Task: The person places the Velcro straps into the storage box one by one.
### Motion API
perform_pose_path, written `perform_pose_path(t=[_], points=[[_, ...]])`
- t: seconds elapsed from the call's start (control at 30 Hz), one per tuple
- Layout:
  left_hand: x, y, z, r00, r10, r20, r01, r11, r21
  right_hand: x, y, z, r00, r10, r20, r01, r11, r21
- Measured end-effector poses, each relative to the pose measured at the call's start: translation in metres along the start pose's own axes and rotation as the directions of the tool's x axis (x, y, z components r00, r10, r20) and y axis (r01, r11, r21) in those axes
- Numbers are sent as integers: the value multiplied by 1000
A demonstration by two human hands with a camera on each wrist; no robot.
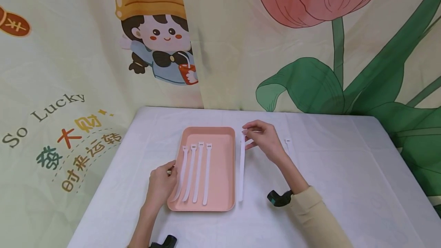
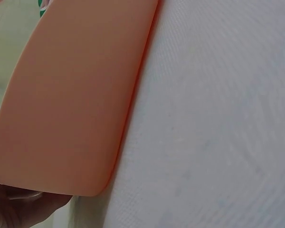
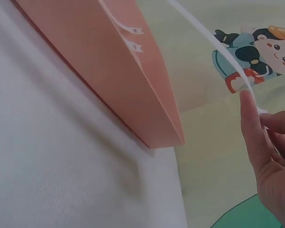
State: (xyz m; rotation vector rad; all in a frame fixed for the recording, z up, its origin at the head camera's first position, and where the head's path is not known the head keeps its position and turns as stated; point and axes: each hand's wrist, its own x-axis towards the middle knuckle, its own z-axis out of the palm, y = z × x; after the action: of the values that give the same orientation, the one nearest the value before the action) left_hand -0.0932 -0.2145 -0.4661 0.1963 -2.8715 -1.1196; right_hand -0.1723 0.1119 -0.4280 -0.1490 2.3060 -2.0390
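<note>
A pink rectangular tray [image 1: 222, 171] lies on the table, with several white cable ties [image 1: 197, 173] side by side in its left half, their square heads at the far end. My left hand [image 1: 162, 183] grips the tray's left edge; in the left wrist view its fingers [image 2: 38, 209] show by the tray's corner. Just right of the tray, my right hand [image 1: 265, 139] pinches another white cable tie [image 1: 242, 171] near its head, and the strap hangs down. In the right wrist view this held tie [image 3: 213, 40] curves up from between thumb and fingers.
Another white tie [image 1: 288, 145] lies on the white-covered table [image 1: 344, 179], partly hidden behind my right forearm. A printed curtain [image 1: 227, 49] with a cartoon figure and a tulip hangs behind the table's far edge.
</note>
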Motion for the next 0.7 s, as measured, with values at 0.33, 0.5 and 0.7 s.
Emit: perform_pose_path(t=[0.33,0.5,0.7], points=[[1,0,1,1000,10,-10,-10,1000,0,4,1,18,1000,-7,16,6,1000,29],[1,0,1,1000,11,-12,-11,1000,5,8,3,27,999,-14,40,11,997,74],[0,0,1,1000,11,-13,-11,1000,8,11,6,39,997,1,73,-6,998,64]])
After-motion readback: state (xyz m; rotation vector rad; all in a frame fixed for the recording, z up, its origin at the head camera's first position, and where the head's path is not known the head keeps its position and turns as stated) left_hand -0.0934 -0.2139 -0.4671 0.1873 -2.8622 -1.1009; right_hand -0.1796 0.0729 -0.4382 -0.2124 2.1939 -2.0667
